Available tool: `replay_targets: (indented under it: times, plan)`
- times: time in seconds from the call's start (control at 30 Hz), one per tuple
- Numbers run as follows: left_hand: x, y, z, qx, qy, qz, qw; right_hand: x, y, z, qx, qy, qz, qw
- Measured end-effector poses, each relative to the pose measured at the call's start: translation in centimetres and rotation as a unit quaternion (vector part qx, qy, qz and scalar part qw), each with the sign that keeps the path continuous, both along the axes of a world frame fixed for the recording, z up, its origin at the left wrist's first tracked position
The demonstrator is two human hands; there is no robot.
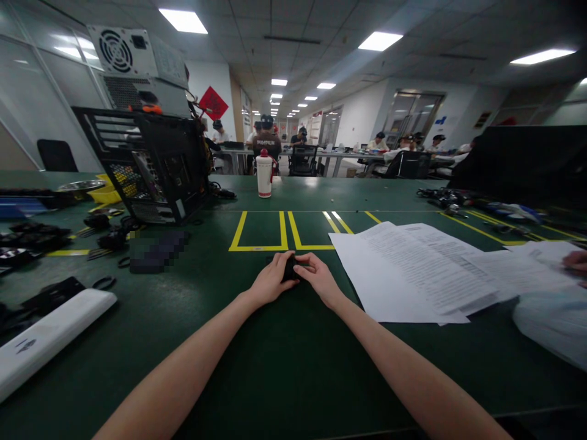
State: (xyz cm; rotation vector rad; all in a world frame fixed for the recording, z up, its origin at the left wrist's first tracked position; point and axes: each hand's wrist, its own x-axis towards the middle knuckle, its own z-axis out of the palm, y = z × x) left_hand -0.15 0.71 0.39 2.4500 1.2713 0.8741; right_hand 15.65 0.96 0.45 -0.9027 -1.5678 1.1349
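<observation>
Between my two hands, low over the green table (pixel 293 366), is a small black object (pixel 290 267); its kind is too small and dark to make out. My left hand (pixel 273 278) is wrapped round its left side, thumb toward me and fingers over the far side. From the right, my right hand (pixel 318 276) pinches at it with thumb and fingertips. Much of the object is hidden by the fingers. Just beyond the hands, yellow tape outlines (pixel 259 249) mark the tabletop. Printed papers (pixel 413 275) lie to the right of my right hand.
An open black computer case (pixel 151 165) stands at the back left, a power supply (pixel 137 52) above it. A white cup (pixel 265 176) is behind the tape. Left lie black parts (pixel 34 238) and a long white case (pixel 50 342). Another person's hand (pixel 575 261) is far right.
</observation>
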Motion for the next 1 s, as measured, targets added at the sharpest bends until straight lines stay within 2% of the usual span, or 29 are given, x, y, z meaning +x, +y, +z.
replay_targets:
  times: [0.1,0.37,0.47,0.63,0.73,0.87,1.0]
  plan:
    - [0.01,0.02,-0.02,-0.008,-0.003,0.002,1.0,0.03,0.29,-0.17,-0.008,-0.017,-0.007,1.0]
    - [-0.01,0.24,0.25,-0.037,-0.021,-0.003,0.999,0.53,-0.07,0.34,-0.04,0.019,0.066,0.997]
    - [0.1,0.25,0.38,-0.043,-0.022,0.006,0.999,0.57,-0.28,0.4,-0.036,0.01,0.065,0.997]
    - [0.22,0.14,0.22,-0.03,-0.015,0.01,0.999,0.34,-0.33,0.33,-0.006,-0.014,0.021,1.0]
    - [0.14,0.16,-0.02,-0.017,-0.014,0.015,1.0,0.1,-0.2,0.31,-0.012,-0.019,0.007,1.0]
    - [0.03,0.26,-0.19,-0.004,-0.014,0.012,1.0,-0.05,-0.04,0.19,-0.039,-0.02,0.025,0.999]
    - [0.01,0.21,-0.06,-0.002,-0.019,0.004,1.0,-0.07,-0.29,0.11,-0.026,0.02,0.051,0.998]
